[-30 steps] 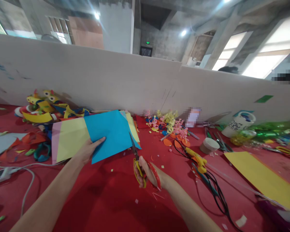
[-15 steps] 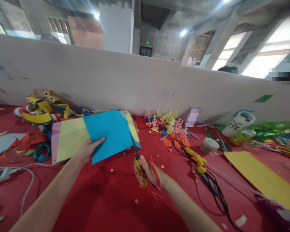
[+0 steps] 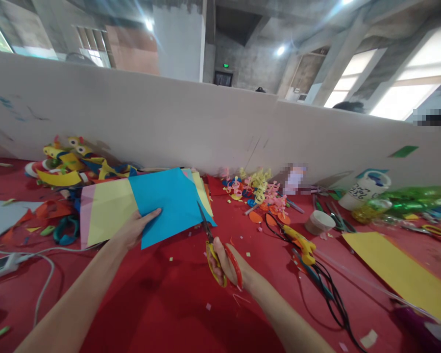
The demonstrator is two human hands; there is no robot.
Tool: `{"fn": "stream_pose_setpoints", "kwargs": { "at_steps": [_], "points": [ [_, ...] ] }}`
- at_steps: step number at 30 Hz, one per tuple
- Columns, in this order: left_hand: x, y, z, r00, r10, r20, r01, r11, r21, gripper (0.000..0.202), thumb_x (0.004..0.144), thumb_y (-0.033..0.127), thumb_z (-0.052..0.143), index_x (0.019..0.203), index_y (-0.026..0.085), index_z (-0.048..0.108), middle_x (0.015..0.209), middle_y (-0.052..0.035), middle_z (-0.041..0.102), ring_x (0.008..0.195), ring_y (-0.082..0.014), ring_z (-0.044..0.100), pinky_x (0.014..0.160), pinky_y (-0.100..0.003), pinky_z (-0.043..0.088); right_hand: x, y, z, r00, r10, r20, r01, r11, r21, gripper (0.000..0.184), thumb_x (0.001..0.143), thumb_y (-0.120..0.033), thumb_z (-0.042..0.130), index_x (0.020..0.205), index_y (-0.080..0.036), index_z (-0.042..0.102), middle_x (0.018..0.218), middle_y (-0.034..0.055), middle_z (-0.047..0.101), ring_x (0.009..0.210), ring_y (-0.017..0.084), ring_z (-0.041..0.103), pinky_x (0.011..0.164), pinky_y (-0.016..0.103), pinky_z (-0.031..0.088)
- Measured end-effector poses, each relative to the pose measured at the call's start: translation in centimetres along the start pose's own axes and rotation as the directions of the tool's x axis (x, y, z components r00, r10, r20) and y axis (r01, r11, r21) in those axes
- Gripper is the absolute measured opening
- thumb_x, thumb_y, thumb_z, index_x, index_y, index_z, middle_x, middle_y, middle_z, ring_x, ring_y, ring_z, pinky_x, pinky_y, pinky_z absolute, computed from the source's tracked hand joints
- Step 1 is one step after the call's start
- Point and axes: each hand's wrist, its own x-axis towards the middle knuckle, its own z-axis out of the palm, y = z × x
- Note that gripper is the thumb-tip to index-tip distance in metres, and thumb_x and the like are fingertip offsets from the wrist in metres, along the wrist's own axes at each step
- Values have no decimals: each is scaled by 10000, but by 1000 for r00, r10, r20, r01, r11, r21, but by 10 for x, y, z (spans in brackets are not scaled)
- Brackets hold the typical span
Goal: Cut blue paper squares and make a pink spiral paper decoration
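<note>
"Grip, right hand [image 3: 220, 261]: state?"

"Closed round scissors [image 3: 208, 237], one yellow loop, one red, loops spread apart; blades at the right side of a blue sheet [image 3: 167, 201]."

"Grip, left hand [image 3: 134, 232]?"

"Pinched, no gap showing: thumb on top near the blue sheet's lower left edge, other fingers mostly out of sight."

"Handling note for the cut?"

"In my judgement: hold the sheet taut, fingers well off the blade line; close the blades in long, even strokes, turning paper rather than wrist. Caution: pale yellow paper [image 3: 110, 213] lies behind the blue and is best left out of the bite."

"Sheet, location?"

"Above the red table [image 3: 150, 304], extending rightward from the left thumb, ahead and to the left of the right hand. Narrow blue point to the right of the blades."
</note>
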Motion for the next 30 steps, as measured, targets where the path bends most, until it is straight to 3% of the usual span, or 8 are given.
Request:
{"fn": "stream_pose_setpoints", "kwargs": {
  "at_steps": [10, 17, 20, 25, 30],
  "points": [
    [-1, 1, 1, 1000, -1, -8, 1, 1000, -4, 440, 741, 208, 680, 1171, 220, 584, 1074, -109, 691, 924, -269, 673, 824, -374, 560, 3, 8, 2, 995, -63, -77, 58, 996, -64, 588, 836, -696, 202, 557, -213, 387, 374, -49, 341, 288, 83, 337, 314, 229, 296],
    [2, -1, -2, 999, 15, 32, -15, 1000, -11, 445, 740, 241, 684, 1171, 218, 576, 1054, -96, 702, 957, -273, 660, 833, -371, 554, 6, 14, 5, 995, -10, -103, 4, 998, -57, 621, 821, -719, 178, 497, -222, 360, 329, -48, 325, 265, 84, 345, 310, 216, 300],
    [1, 0, -2, 999, 17, 48, -16, 1000, -23, 440, 741, 254, 684, 1164, 210, 573, 1028, -61, 715, 957, -276, 659, 804, -355, 564, 5, 12, 5, 998, 8, -58, -10, 1000, -22, 609, 811, -726, 196, 526, -220, 378, 332, -42, 368, 264, 96, 369, 304, 217, 303],
    [-2, 0, 0, 999, 18, 37, -18, 1000, -3, 418, 721, 263, 703, 1120, 209, 589, 1057, -28, 706, 984, -274, 645, 760, -328, 579, 5, 7, 2, 999, 49, 10, -50, 997, 59, 616, 762, -772, 219, 592, -205, 392, 429, 2, 501, 390, 128, 515, 414, 238, 425],
    [-4, -1, 4, 994, 40, 97, -43, 999, 24, 457, 692, 297, 726, 1123, 218, 594, 1159, -61, 656, 1041, -289, 616, 805, -362, 564, 8, 8, -2, 999, 35, 18, -36, 998, 56, 649, 720, -808, 225, 589, -195, 392, 491, 20, 535, 470, 133, 544, 508, 270, 457]
  ]
}}
